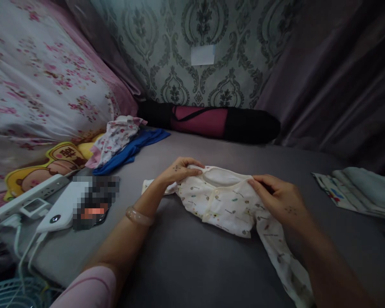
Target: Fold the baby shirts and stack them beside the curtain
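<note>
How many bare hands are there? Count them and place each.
2: the bare left hand pinches the white, printed cloth top at the left of its neckline; the bare right hand pinches the right.

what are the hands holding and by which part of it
A small white printed garment, pinched at the shoulders: the left hand at one end of the neckline, the right hand at the other.

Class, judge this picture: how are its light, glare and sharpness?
Head view: dim light, the right-hand curtain in deep shadow; head view: no strong glare; head view: blocky pixels mask something beside the white device; head view: small print on the white top too soft to read.
</note>
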The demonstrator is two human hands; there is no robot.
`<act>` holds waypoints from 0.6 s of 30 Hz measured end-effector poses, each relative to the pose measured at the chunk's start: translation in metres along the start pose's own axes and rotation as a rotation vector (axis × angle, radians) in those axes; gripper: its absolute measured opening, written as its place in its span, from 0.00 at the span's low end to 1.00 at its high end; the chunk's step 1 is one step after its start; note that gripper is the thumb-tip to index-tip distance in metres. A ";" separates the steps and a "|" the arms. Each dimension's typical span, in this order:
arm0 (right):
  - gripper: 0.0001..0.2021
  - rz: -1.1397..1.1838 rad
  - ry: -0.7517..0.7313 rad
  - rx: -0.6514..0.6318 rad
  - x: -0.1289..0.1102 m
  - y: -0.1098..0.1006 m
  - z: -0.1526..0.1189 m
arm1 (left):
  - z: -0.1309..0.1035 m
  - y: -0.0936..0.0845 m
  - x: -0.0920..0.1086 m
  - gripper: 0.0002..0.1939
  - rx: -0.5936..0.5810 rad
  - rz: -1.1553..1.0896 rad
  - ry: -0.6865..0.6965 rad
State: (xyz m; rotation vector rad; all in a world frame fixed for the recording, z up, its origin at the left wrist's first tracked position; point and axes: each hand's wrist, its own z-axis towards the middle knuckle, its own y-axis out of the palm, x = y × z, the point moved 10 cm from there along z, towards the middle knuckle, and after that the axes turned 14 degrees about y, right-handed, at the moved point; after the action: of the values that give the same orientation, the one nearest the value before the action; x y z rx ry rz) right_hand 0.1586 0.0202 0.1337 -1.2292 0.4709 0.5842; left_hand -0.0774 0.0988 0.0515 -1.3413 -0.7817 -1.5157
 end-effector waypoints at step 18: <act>0.12 0.013 -0.011 -0.017 -0.008 0.000 -0.004 | 0.005 -0.009 0.027 0.09 0.234 0.532 0.270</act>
State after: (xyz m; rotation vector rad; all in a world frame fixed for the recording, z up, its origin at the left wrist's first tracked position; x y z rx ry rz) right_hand 0.1529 0.0155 0.1378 -1.2397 0.4655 0.6070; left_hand -0.0828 0.1001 0.0802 -1.0354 -0.3741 -1.1100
